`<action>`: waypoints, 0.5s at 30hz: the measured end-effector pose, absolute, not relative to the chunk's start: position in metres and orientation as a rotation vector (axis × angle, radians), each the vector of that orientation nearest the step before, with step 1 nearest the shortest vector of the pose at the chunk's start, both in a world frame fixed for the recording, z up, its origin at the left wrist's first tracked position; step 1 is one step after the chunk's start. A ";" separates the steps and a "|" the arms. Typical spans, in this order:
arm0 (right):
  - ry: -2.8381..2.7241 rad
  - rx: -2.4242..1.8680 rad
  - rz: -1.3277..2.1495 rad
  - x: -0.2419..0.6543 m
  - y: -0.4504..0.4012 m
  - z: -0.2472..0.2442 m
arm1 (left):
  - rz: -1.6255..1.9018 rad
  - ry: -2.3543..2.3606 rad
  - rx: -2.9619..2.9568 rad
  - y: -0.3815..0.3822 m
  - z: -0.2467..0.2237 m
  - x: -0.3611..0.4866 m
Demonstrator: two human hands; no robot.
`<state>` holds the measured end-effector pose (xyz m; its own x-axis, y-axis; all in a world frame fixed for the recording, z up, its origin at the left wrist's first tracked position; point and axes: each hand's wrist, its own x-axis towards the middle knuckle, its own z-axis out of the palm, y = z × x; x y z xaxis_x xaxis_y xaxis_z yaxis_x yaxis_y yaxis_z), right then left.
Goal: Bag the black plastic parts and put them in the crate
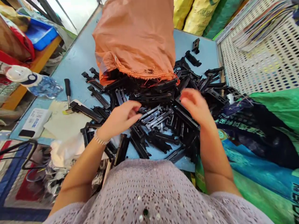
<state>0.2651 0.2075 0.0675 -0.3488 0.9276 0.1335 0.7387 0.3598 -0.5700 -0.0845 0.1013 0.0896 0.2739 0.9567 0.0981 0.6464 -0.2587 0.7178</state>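
Observation:
A heap of black plastic parts (pixel 156 116) spreads over the blue table, many of them long and narrow. My left hand (pixel 122 117) hovers at the heap's left side, its thumb apart from loosely bent fingers and nothing visible between them. On the right, my right hand (pixel 195 104) is held over the parts, slightly blurred, with fingers loosely curved and no object seen in it. Behind both hands lies an orange woven sack (pixel 137 40), its frayed mouth toward me and black parts at the opening. How full the sack is cannot be seen.
Left on the blue table (pixel 74 59) are a black-handled screwdriver (pixel 67 88), a white box (pixel 35 123) and a plastic bottle (pixel 44 85). A white perforated basket (pixel 259 59) stands at the right, above a dark plastic bag (pixel 259 130). Yellow sacks (pixel 198 15) stand behind.

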 end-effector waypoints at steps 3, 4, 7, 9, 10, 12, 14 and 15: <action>-2.615 -1.204 0.978 0.242 0.100 0.054 | 0.480 1.667 1.802 -0.001 0.050 -0.109; -2.658 -1.264 0.904 0.235 0.073 0.044 | 0.436 1.737 1.797 -0.026 0.034 -0.109; -2.672 -1.507 0.638 0.219 0.031 0.008 | 0.383 1.894 1.806 -0.062 -0.005 -0.095; -2.629 -1.597 0.536 0.214 0.026 -0.012 | 0.402 1.962 1.730 -0.062 -0.016 -0.088; -2.607 -1.612 0.516 0.213 0.027 -0.018 | 0.439 1.987 1.654 -0.058 -0.018 -0.086; -2.579 -1.595 0.526 0.216 0.031 -0.025 | 0.584 1.974 1.451 -0.050 -0.016 -0.086; -2.538 -1.563 0.573 0.222 0.032 -0.025 | 0.823 1.871 1.203 -0.045 -0.015 -0.085; -2.500 -1.550 0.609 0.225 0.032 -0.023 | 0.953 1.793 1.074 -0.045 -0.016 -0.083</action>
